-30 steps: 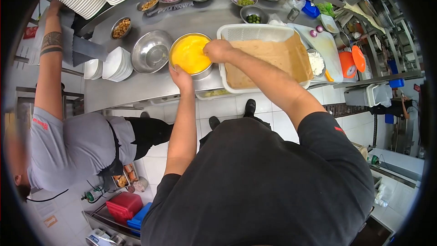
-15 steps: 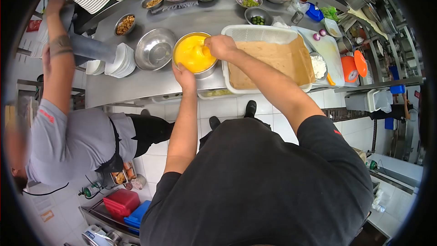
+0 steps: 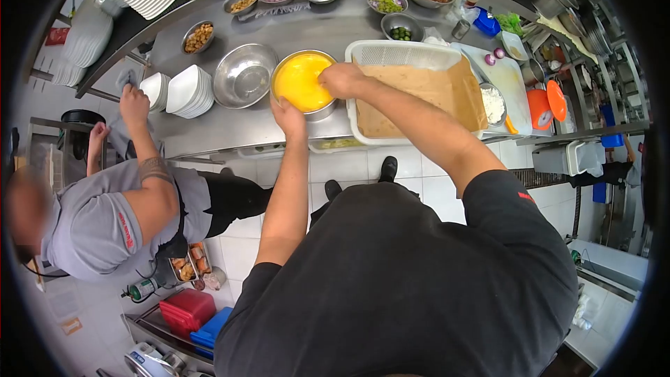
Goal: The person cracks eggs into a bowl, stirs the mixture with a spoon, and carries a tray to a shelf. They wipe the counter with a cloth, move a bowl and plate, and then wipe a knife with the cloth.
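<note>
The bowl (image 3: 321,113) is at the table's (image 3: 317,26) near edge, with yellow mix (image 3: 299,78) in it. Your left hand (image 3: 289,119) grips its near side, thumb by the rim. Your right hand (image 3: 342,81) is over the right side, fingers bunched together (I can't tell what they pinch). The raised fold of mix beside that hand has sunk, and the surface looks smoother, which suggests a loose, fluid mix. The tub (image 3: 419,141) stands just right of the bowl. Farther left, the co-worker (image 3: 98,213) has lowered their raised arm.
</note>
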`<action>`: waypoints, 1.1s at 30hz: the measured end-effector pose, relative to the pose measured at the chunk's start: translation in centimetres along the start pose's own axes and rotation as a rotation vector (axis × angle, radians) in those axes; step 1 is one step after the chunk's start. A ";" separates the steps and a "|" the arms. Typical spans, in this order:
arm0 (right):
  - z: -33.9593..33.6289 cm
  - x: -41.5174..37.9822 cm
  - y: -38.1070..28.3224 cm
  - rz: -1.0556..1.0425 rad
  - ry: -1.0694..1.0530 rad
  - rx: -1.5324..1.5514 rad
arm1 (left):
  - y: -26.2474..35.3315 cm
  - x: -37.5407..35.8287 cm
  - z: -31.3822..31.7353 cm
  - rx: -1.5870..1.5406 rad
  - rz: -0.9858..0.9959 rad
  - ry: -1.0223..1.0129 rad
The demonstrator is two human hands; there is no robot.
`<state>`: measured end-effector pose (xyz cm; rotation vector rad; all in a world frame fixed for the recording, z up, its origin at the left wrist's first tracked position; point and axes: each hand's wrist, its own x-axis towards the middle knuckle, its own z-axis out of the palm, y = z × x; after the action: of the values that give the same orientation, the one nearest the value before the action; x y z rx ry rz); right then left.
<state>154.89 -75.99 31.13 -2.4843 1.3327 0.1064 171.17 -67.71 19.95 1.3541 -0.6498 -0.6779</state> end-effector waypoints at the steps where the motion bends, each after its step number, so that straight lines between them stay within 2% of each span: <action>1: -0.8 -0.3 0.0 -0.025 0.034 0.085 | -0.3 0.3 0.0 -0.024 -0.005 -0.014; 2: -1.5 -0.6 -0.1 -0.053 0.063 0.170 | -0.8 0.3 0.0 -0.048 -0.014 -0.023; 5: 0.4 -0.2 -0.1 -0.017 -0.041 -0.073 | -0.8 0.2 -0.1 0.006 0.030 -0.008; 8: -1.1 -0.5 -0.1 0.037 0.148 0.217 | -1.6 0.3 -0.2 -0.054 0.026 -0.038; 11: 0.6 0.5 0.7 -0.062 -0.076 -0.078 | -0.9 0.2 -0.1 -0.026 0.041 -0.025; 14: -0.9 -0.1 0.8 0.044 0.181 0.209 | -0.6 0.0 0.0 -0.069 0.005 -0.040; 17: -0.5 -0.1 0.8 -0.110 -0.056 -0.022 | 0.3 -0.3 0.1 -0.058 0.004 -0.015; 20: -0.8 -0.2 0.5 0.036 0.198 0.119 | 0.2 -0.3 -0.1 -0.002 0.049 -0.025; 23: -0.2 0.1 0.4 -0.113 -0.011 0.024 | 0.4 -0.2 0.2 -0.032 0.048 -0.002; 26: -1.0 0.1 0.3 0.064 0.111 0.016 | 0.4 -0.5 0.1 -0.043 0.055 -0.013; 29: -1.7 -0.5 0.2 -0.095 -0.041 0.040 | 0.2 -0.2 0.0 -0.023 0.058 -0.033; 32: -2.0 -0.3 0.2 0.063 0.017 -0.083 | -0.4 0.0 -0.2 -0.039 0.035 -0.037; 33: -2.1 -0.3 0.2 0.001 0.032 -0.010 | 0.3 0.0 -0.1 -0.030 0.025 -0.015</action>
<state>154.37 -76.54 33.14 -2.5036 1.3489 0.0742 171.26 -67.68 20.27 1.3123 -0.6651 -0.6764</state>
